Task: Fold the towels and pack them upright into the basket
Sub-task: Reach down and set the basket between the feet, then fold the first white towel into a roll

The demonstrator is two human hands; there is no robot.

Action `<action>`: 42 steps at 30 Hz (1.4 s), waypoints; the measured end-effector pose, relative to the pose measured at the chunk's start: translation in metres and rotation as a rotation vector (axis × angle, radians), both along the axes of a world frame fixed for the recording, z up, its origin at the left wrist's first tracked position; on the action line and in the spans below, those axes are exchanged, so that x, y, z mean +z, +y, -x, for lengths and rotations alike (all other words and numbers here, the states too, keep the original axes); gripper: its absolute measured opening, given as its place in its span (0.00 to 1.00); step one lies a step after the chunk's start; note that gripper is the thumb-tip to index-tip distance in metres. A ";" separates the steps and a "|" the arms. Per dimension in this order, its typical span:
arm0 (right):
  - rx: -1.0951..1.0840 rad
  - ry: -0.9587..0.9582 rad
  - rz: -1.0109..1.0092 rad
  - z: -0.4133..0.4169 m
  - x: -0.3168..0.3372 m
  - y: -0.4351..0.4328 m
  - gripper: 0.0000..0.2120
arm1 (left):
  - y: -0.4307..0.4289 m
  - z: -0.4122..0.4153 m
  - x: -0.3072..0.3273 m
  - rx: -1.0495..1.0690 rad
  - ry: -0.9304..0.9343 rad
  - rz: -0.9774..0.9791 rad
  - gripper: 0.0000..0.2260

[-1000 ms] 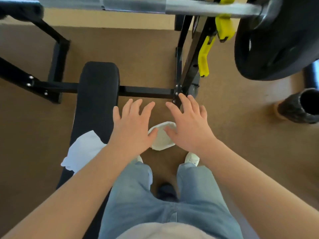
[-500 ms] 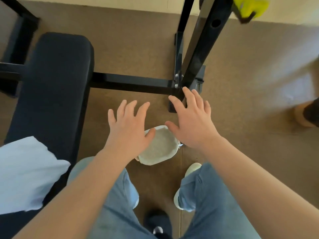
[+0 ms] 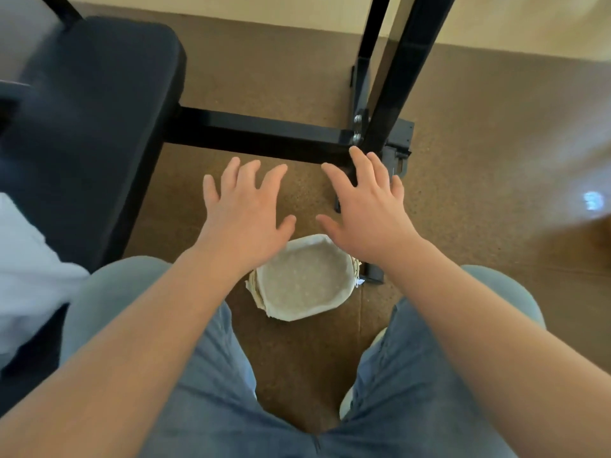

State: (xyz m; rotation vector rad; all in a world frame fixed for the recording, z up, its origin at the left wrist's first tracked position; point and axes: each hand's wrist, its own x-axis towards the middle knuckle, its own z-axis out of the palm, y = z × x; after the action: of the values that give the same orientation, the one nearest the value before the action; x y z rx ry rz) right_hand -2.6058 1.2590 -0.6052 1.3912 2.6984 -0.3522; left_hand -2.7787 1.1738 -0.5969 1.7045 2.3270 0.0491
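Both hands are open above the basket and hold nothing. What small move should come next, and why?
Probably reach the left hand to the white towel on the black bench. The basket looks empty, and the right hand also holds nothing.

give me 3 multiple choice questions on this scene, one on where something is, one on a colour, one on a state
1. Where is the basket?
A. on the bench
B. on the floor between the person's legs
C. in the left hand

2. What colour is the towel on the bench?
A. white
B. red
C. green

3. How are the left hand and right hand?
A. both fists
B. both gripping a towel
C. both open and holding nothing

Answers:
1. B, it stands on the brown floor between the jeans.
2. A, the cloth at the left edge is white.
3. C, the fingers are spread above the basket, holding nothing.
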 end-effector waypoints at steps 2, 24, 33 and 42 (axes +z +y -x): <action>0.017 0.023 -0.014 0.000 0.007 -0.017 0.39 | -0.021 -0.002 0.008 0.004 0.014 -0.019 0.35; 0.445 0.169 -0.021 0.148 0.092 -0.171 0.36 | -0.223 0.073 0.069 0.372 0.089 -0.171 0.30; 0.506 0.219 0.093 0.219 0.083 -0.207 0.35 | -0.276 0.130 0.051 0.415 -0.073 -0.272 0.27; 0.627 0.191 0.325 0.295 0.058 -0.211 0.50 | -0.306 0.163 0.031 0.567 -0.054 -0.300 0.24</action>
State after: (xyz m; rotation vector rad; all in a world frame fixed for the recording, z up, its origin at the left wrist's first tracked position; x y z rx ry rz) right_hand -2.9009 1.0485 -0.5467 0.4125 2.8636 -0.8367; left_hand -2.9412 0.8675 -0.5657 1.0685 2.7880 0.5630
